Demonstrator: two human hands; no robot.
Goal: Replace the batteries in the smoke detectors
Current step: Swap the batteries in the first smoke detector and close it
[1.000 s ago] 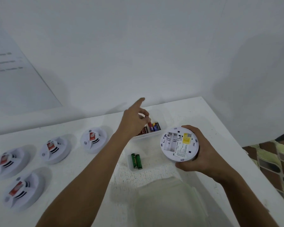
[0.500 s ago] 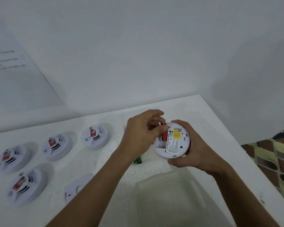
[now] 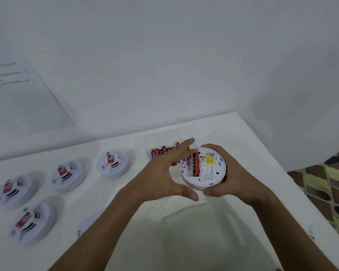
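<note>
My right hand point(image 3: 231, 179) grips a white round smoke detector point(image 3: 207, 171) with its back facing up. Its battery bay holds one red battery point(image 3: 196, 165); a yellow label sits beside it. My left hand point(image 3: 164, 177) hovers at the detector's left edge, fingers spread, fingertips over the bay, thumb under the rim. Behind the hands a clear tray point(image 3: 164, 137) holds several red and blue batteries point(image 3: 160, 151).
Several other smoke detectors lie face up on the white table point(image 3: 243, 133) to the left, the nearest one point(image 3: 113, 163) behind my left forearm. A detached back cover point(image 3: 86, 224) peeks out under my left arm. A clear empty container point(image 3: 200, 235) stands in front.
My left hand took a red battery from the tray, pressed it into the detector's bay and has now let go, fingers spreading. The detector has moved slightly toward me.
</note>
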